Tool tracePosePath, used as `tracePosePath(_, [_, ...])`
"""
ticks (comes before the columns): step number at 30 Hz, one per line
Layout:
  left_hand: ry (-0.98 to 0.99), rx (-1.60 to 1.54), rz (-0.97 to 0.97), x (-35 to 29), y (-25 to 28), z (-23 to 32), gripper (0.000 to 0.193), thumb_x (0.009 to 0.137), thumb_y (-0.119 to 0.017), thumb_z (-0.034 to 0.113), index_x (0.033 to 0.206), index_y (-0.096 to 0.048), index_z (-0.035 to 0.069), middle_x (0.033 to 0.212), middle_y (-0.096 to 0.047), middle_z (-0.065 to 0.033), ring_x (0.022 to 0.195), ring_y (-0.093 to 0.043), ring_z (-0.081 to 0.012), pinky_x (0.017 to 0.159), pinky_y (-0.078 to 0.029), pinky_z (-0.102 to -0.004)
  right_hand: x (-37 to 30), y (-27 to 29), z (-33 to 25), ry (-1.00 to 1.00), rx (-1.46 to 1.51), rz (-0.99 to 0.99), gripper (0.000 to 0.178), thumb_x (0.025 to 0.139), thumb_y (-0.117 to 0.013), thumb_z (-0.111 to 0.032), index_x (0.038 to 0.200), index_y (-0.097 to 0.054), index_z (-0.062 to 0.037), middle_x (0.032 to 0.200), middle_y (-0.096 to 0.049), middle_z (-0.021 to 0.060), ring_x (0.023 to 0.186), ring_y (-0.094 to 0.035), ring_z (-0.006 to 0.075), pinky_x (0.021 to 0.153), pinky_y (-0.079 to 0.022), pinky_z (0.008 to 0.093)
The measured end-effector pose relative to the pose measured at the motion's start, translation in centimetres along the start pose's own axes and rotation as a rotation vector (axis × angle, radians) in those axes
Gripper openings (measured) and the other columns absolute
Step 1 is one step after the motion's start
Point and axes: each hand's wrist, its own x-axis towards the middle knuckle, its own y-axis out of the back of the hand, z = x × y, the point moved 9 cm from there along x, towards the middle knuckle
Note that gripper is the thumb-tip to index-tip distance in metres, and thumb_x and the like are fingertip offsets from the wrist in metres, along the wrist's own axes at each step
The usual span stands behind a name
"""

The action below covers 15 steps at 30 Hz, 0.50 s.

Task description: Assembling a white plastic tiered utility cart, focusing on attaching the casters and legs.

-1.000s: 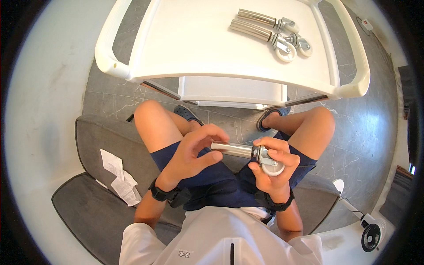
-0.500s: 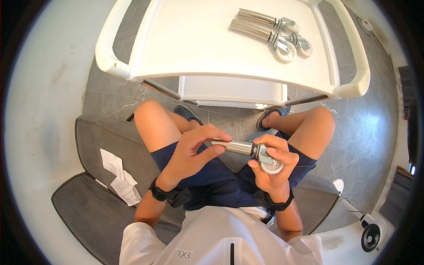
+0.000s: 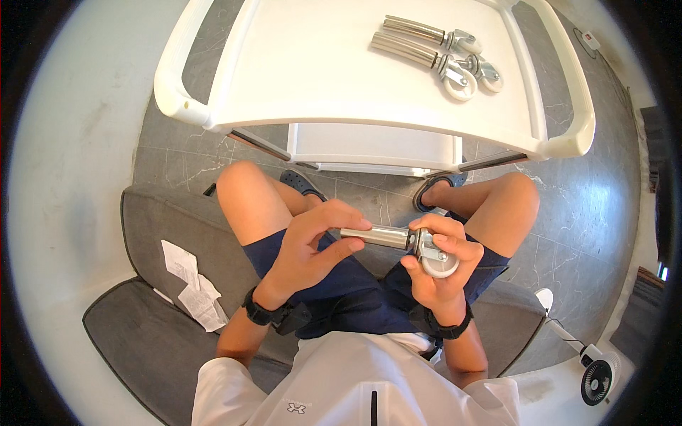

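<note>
I hold a metal caster leg (image 3: 387, 237), a shiny tube with a white wheel at its right end, level above my lap. My left hand (image 3: 312, 245) grips the tube's left end between thumb and fingers. My right hand (image 3: 437, 266) is wrapped around the white wheel and its metal bracket. Two more caster legs (image 3: 433, 50) of the same kind lie side by side on the far right of the white tray-top cart (image 3: 341, 92) in front of my knees.
I sit on a grey sofa (image 3: 163, 234) with folded paper sheets (image 3: 192, 284) lying on the cushion to my left. A small white fan (image 3: 597, 373) stands on the grey tiled floor at the lower right. The cart stands close before my legs.
My left fingers have shifted slightly along the tube. The caster leg stays in about the same place over my lap.
</note>
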Motion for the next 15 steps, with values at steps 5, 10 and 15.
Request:
tracePosePath(5, [-0.119,0.097,0.032,0.2,0.4,0.9,0.023,0.083,-0.078,0.003,0.105,-0.07,0.005,0.102,-0.069,-0.0094,0.085,-0.063,-0.018,0.073,-0.048,-0.0283,0.5,-0.1,0.1,0.008,-0.008,-0.031,0.058,0.084,-0.081,-0.01,0.125,-0.041,-0.0111,0.111,-0.064,0.0225,0.085,-0.062,0.0247,0.074,-0.049,0.0354])
tracePosePath(10, [-0.178,0.143,0.043,0.1,0.5,1.7,0.025,0.081,-0.08,0.003,0.104,-0.071,0.006,0.101,-0.069,-0.0098,0.084,-0.064,-0.0192,0.073,-0.048,-0.0282,0.7,-0.3,0.0,0.015,0.002,-0.038,0.059,0.083,-0.081,-0.008,0.126,-0.04,-0.0109,0.11,-0.065,0.0221,0.086,-0.062,0.0246,0.074,-0.05,0.035])
tracePosePath(15, [-0.256,0.222,0.053,0.0,0.6,2.4,0.026,0.079,-0.081,0.003,0.102,-0.071,0.007,0.101,-0.069,-0.0104,0.085,-0.065,-0.0221,0.071,-0.049,-0.0295,0.8,-0.3,0.1,0.002,0.048,-0.071,0.057,0.084,-0.08,-0.007,0.126,-0.04,-0.0111,0.112,-0.063,0.0234,0.089,-0.062,0.025,0.076,-0.05,0.0345])
